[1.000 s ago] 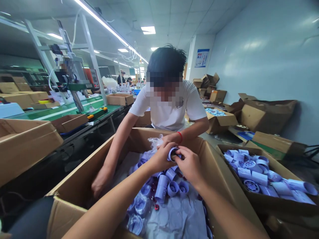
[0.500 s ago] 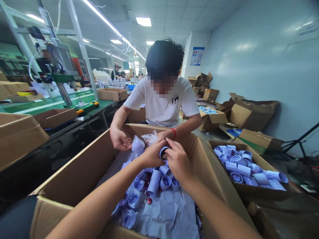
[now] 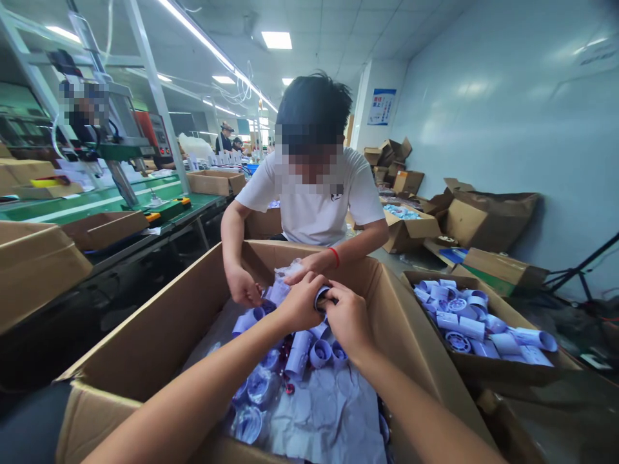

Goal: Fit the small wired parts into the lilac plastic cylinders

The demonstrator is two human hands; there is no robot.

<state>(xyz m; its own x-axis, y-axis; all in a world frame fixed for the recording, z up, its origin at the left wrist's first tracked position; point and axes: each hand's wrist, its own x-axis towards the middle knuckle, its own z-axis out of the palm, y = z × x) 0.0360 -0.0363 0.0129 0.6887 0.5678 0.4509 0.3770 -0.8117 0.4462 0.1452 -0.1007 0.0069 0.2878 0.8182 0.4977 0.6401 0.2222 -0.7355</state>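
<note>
Over a large cardboard box (image 3: 420,335), both my hands hold one pale purple plastic cylinder (image 3: 321,298), its round open end facing me. My left hand (image 3: 300,304) wraps round its side. The fingers of my right hand (image 3: 349,317) are bent at its rim, with some tips inside the opening. Below my hands lie more pale purple cylinders (image 3: 298,354), some in clear plastic wrap (image 3: 261,385), on a crumpled paper sheet (image 3: 329,412). A small red piece (image 3: 289,388) lies among them.
Opposite, a person in a white T-shirt (image 3: 314,212) reaches both hands into the same box. A second carton (image 3: 512,374) of similar cylinders stands to the right. On the left are a green workbench (image 3: 198,205) with a press and more cartons (image 3: 39,264).
The other person's hand at the left has gone lower into the box, among the cylinders. My hands stay on the cylinder, my right fingers shifting slightly at its rim.
</note>
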